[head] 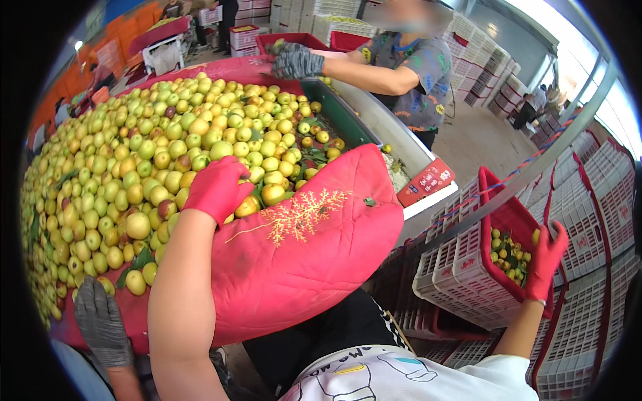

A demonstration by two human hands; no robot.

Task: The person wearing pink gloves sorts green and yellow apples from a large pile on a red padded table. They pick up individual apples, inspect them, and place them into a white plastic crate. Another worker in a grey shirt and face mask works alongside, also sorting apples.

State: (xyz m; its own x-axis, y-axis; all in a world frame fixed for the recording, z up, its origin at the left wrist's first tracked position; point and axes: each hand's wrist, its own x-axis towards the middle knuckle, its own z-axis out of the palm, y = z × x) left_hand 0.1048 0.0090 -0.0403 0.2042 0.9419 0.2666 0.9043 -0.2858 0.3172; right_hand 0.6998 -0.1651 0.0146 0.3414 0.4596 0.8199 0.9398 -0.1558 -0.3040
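My left hand (216, 190), in a red glove, is at the near edge of a large heap of yellow-green jujube-like fruits (170, 145). Its fingers are curled down, so whether a fruit sits inside them is hidden. On the right, my right hand (547, 260), also red-gloved, reaches over a white plastic crate (451, 280) with a red liner (506, 210). Its fingers are spread. A single yellowish fruit (535, 236) appears right beside the fingertips, above smaller fruits (509, 253) and leaves inside the crate.
A red quilted cloth (306, 255) covers the table's near edge. Another person's grey-gloved hand (103, 321) rests at lower left. Across the table a person (421, 75) works beside a green chute (346, 110) and a white trough (371, 110). Stacked crates (597, 200) stand at right, behind a slanting metal bar (521, 185).
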